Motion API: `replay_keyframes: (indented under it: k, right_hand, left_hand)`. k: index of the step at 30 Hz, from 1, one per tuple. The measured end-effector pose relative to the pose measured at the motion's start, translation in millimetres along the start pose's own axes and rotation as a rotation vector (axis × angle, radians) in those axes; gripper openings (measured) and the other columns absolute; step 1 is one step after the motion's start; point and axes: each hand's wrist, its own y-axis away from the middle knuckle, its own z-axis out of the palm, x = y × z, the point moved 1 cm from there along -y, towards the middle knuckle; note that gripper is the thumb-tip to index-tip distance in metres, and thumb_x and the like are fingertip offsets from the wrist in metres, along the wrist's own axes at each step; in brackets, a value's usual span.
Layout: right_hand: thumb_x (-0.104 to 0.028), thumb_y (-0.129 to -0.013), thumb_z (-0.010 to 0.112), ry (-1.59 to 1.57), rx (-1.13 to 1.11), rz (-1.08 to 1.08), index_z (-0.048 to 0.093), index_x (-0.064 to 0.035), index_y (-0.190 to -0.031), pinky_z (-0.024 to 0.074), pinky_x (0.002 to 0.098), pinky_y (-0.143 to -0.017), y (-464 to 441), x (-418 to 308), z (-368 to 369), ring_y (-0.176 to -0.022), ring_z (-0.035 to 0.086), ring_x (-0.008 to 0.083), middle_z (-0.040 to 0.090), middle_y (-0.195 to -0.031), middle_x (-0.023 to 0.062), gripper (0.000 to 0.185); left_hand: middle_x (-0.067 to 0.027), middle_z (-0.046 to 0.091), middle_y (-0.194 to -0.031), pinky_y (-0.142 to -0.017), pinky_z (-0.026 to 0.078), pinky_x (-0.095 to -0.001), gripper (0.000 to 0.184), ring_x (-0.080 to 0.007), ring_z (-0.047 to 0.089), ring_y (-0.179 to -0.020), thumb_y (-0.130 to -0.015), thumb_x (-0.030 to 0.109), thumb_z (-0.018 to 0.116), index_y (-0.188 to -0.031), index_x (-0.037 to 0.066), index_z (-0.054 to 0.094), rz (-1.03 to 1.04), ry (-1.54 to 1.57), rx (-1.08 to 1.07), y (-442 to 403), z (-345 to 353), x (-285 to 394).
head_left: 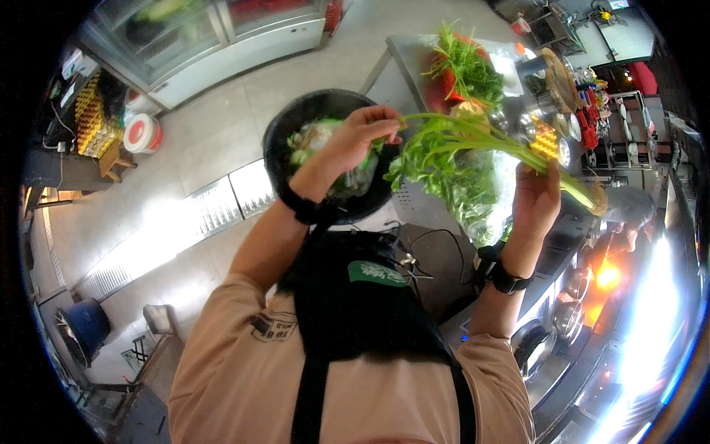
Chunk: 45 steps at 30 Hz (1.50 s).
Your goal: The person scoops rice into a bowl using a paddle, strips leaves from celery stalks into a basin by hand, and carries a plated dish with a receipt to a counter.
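My right hand (538,196) is closed round the stalks of a bunch of celery (510,148), whose pale root end points right. The leafy end hangs to the left, above the table's edge. My left hand (366,133) pinches the tip of one thin celery stem that reaches out from the bunch. Below my left hand stands a black bin (277,137) holding green and pale scraps and what looks like clear plastic. A clear plastic bag (488,211) with leafy greens lies beneath the celery, partly covered by it.
More leafy greens (473,70) lie in a red container on the steel table (405,55). Bowls and pans stand further right. Bright flame (608,276) burns at the right, near a person (629,211). A white-and-red bucket (143,135) and a glass-fronted fridge (244,63) are at the left.
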Motion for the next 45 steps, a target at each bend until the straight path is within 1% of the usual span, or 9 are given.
replay_keyframes:
  k: [9, 17, 21, 28, 31, 34, 36, 39, 45]
  right_hand:
    - [-0.013, -0.093, 0.053, 0.015, 0.03, -0.019, 0.058, -0.001, -0.099, 0.049, 0.0348, -0.075, 2.2, 3.6, 2.6, -0.086, 0.06, 0.0226, 0.064, -0.095, 0.014, 0.014]
    - [-0.013, -0.093, 0.052, 0.032, 0.083, -0.091, 0.056, -0.0004, -0.102, 0.049, 0.0349, -0.076, 4.3, 5.0, 1.7, -0.086, 0.06, 0.0225, 0.064, -0.095, 0.0142, 0.016]
    - [-0.013, -0.093, 0.051, -0.017, 0.036, -0.103, 0.057, 0.0008, -0.104, 0.0491, 0.0343, -0.075, -1.1, -10.8, -11.8, -0.087, 0.06, 0.0228, 0.064, -0.098, 0.0137, 0.018]
    - [-0.013, -0.094, 0.049, -0.11, -0.011, -0.038, 0.056, 0.0012, -0.105, 0.049, 0.0334, -0.075, -4.7, -21.0, -25.8, -0.091, 0.06, 0.0227, 0.063, -0.102, 0.0137, 0.019]
    - [-0.013, -0.094, 0.049, -0.073, 0.048, -0.06, 0.055, 0.0015, -0.109, 0.0487, 0.0331, -0.075, -4.8, -25.5, -27.7, -0.093, 0.059, 0.0222, 0.062, -0.106, 0.0136, 0.022]
    - [-0.013, -0.094, 0.049, -0.076, -0.017, -0.056, 0.054, 0.0018, -0.113, 0.0484, 0.0324, -0.075, -4.4, -28.1, -25.6, -0.095, 0.058, 0.0219, 0.061, -0.11, 0.0138, 0.025]
    - [-0.013, -0.093, 0.05, -0.071, -0.015, -0.056, 0.053, 0.0019, -0.114, 0.0484, 0.0322, -0.075, -3.5, -28.8, -24.1, -0.095, 0.058, 0.0216, 0.06, -0.111, 0.0137, 0.025]
    - [-0.012, -0.093, 0.05, -0.066, -0.009, -0.045, 0.053, 0.0018, -0.115, 0.0482, 0.0318, -0.075, -3.5, -28.1, -22.9, -0.096, 0.058, 0.0211, 0.06, -0.112, 0.0136, 0.026]
    - [-0.012, -0.093, 0.048, -0.133, -0.056, -0.002, 0.054, 0.0008, -0.113, 0.048, 0.0311, -0.075, -4.2, -25.0, -22.4, -0.095, 0.058, 0.0205, 0.06, -0.111, 0.0135, 0.024]
  left_hand:
    - [-0.002, 0.061, -0.08, -0.071, 0.047, -0.0268, 0.01, -0.0123, 0.056, -0.072, -0.083, 0.01, 0.06, -0.09, 0.002, 0.062, 0.027, -0.009, 0.1, -2.2, -1.9, -9.7]
    - [-0.0027, 0.059, -0.066, -0.057, 0.04, -0.0247, 0.009, -0.0095, 0.054, -0.062, -0.082, 0.01, 0.059, -0.084, 0.003, 0.064, -0.21, -0.941, 0.506, 8.9, 21.7, 15.2]
    - [-0.0012, 0.059, -0.068, -0.049, 0.032, -0.0244, 0.013, -0.0082, 0.046, -0.055, -0.084, 0.014, 0.058, -0.086, 0.003, 0.064, -0.185, -0.48, 0.422, 4.8, -29.8, -24.7]
    - [-0.0034, 0.06, -0.07, -0.051, 0.038, -0.0242, 0.02, -0.0075, 0.053, -0.062, -0.088, 0.017, 0.054, -0.092, 0.0, 0.064, -0.2, -0.67, 0.418, 12.3, -37.3, -13.7]
    - [-0.0116, 0.065, -0.074, -0.062, 0.046, -0.0332, 0.02, -0.0243, 0.061, -0.069, -0.081, 0.014, 0.056, -0.092, 0.0, 0.066, -0.256, -0.83, 0.559, 11.5, -59.3, -22.1]
    - [-0.0158, 0.065, -0.084, -0.072, 0.048, -0.0377, 0.021, -0.0322, 0.062, -0.08, -0.082, 0.018, 0.057, -0.092, 0.002, 0.066, -0.071, -1.276, 0.54, 10.9, -69.0, -34.8]
    - [-0.0146, 0.062, -0.094, -0.074, 0.048, -0.0365, 0.023, -0.03, 0.062, -0.083, -0.088, 0.016, 0.055, -0.104, 0.002, 0.062, 0.407, -1.621, 0.55, 9.3, -68.2, -44.1]
    - [-0.0103, 0.061, -0.099, -0.079, 0.048, -0.0321, 0.025, -0.0238, 0.062, -0.088, -0.088, 0.016, 0.058, -0.11, 0.004, 0.059, 0.072, -1.225, 0.276, 4.4, -32.4, -11.6]
    - [-0.0031, 0.06, -0.098, -0.08, 0.047, -0.0268, 0.02, -0.0117, 0.059, -0.09, -0.087, 0.012, 0.063, -0.105, 0.004, 0.059, 0.076, -0.647, 0.106, 8.7, 16.3, -0.4]
